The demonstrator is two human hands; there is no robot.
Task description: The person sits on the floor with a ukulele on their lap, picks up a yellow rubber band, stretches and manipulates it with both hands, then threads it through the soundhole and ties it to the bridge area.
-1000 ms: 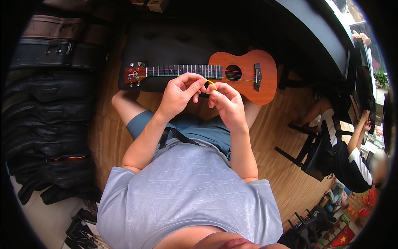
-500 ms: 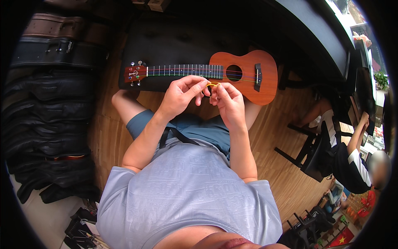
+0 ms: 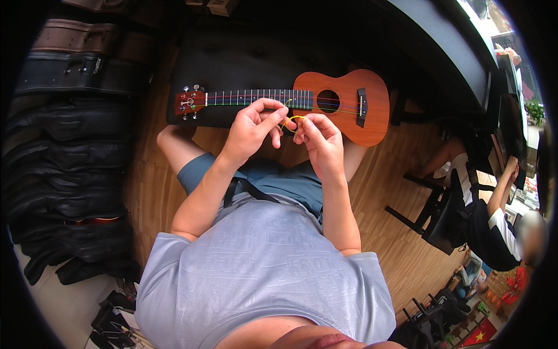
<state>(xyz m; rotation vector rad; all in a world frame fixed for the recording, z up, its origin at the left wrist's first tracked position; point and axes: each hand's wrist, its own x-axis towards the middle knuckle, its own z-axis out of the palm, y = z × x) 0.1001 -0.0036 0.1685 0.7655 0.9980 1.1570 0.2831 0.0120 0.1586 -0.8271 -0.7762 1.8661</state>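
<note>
A thin yellow string [image 3: 297, 117], looped into a small coil, spans the gap between my two hands. One end pokes up past the fingertips of my left hand [image 3: 250, 134], whose thumb and forefinger pinch it. My right hand [image 3: 324, 145] grips the other side of the loop between thumb and fingers. Just beyond the hands lies a reddish-brown ukulele [image 3: 375, 107], face up, its headstock to the left and its body to the right. Coloured strings run along its neck; the fingers partly cover the view of its lower edge.
The ukulele rests on a black padded bench [image 3: 232, 61]. Stacked dark instrument cases [image 3: 64, 145] line the left side. A black piano [image 3: 442, 52] stands at the far right, with a person [image 3: 485, 221] seated near it. Wooden floor [image 3: 378, 232] shows around me.
My hands have drawn slightly apart, the left shifting a little left and up. The yellow loop shows wider, and a string end now sticks up above the left fingertips.
</note>
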